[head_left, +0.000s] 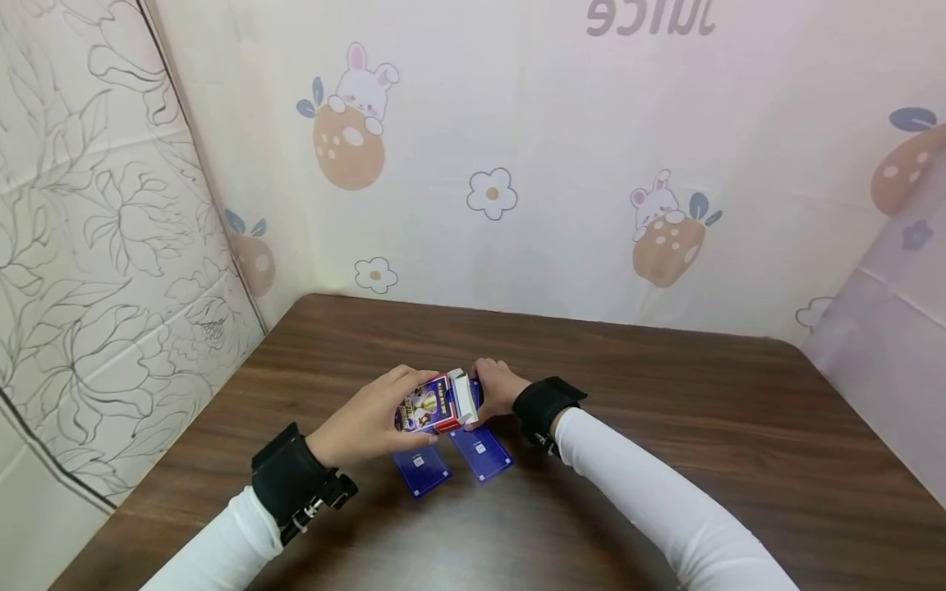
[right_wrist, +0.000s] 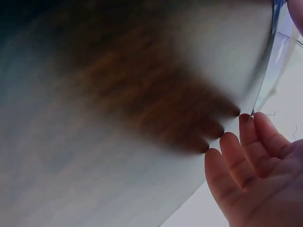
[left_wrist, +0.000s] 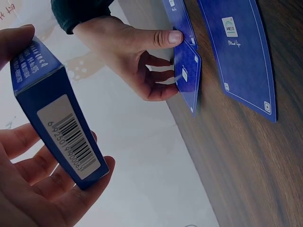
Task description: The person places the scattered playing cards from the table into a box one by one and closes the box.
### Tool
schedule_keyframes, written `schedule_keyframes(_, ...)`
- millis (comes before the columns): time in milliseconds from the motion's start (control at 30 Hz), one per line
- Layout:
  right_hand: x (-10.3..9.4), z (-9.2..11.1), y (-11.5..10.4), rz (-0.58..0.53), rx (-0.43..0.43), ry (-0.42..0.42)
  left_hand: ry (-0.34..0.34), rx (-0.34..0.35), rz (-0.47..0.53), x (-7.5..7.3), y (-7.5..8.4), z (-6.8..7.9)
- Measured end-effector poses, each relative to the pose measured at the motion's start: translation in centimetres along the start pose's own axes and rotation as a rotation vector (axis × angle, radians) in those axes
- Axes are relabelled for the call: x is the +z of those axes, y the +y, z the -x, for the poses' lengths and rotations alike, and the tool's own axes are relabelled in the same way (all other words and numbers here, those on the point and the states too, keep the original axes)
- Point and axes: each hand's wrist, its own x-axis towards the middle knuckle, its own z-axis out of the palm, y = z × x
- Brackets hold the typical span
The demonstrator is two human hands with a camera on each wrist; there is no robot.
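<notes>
My left hand [head_left: 377,419] grips a small blue and red card box [head_left: 429,406] between thumb and fingers, its white end flap standing out toward the right hand. In the left wrist view the box's barcode side [left_wrist: 73,137] faces the camera. My right hand [head_left: 498,390], just right of the box, pinches a blue card [left_wrist: 187,75] with the thumb on its face and fingertips behind. On the tabletop under the hands lie two blue cards, a left one [head_left: 421,469] and a right one [head_left: 482,453]. The right wrist view shows the right fingers [right_wrist: 229,156] at the tabletop.
A dark wood-grain table [head_left: 628,394] spreads around the hands. Behind it hangs a pale curtain [head_left: 554,246] with bunny and flower prints, and a flower-patterned sheet [head_left: 111,246] stands at the left. Both wrists wear black straps [head_left: 547,406] over white sleeves.
</notes>
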Motion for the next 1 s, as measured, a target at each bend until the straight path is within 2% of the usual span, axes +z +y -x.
schedule_keyframes(200,-0.4,-0.1,1.0,-0.108,0.028,0.050,-0.003,-0.008,0.011,0.4,-0.1,-0.2)
schedule_keyframes(333,-1.2,0.4,2.2,-0.168,-0.004,0.106,-0.004,-0.005,0.008,0.6,-0.1,-0.4)
schedule_keyframes(467,-2.5,1.6,3.1,-0.303,-0.003,0.137,-0.003,0.001,0.003,0.7,0.0,-0.6)
schedule_keyframes(633,-4.3,3.7,3.7,-0.612,0.091,0.144,-0.005,-0.007,-0.003,0.7,0.1,-0.8)
schedule_keyframes(733,-5.3,4.9,4.1,-0.883,0.146,0.166,-0.006,-0.008,-0.007,0.8,0.2,-0.9)
schedule_keyframes(867,-6.7,6.8,4.1,-1.233,0.141,0.205,-0.008,-0.002,-0.018,1.0,0.2,-1.1)
schedule_keyframes(933,-7.4,7.8,3.7,-1.329,0.121,0.218,-0.009,-0.002,-0.023,1.1,0.2,-1.1)
schedule_keyframes(1000,-8.0,8.9,3.3,-1.359,0.093,0.224,-0.011,-0.007,-0.024,1.2,0.3,-1.2)
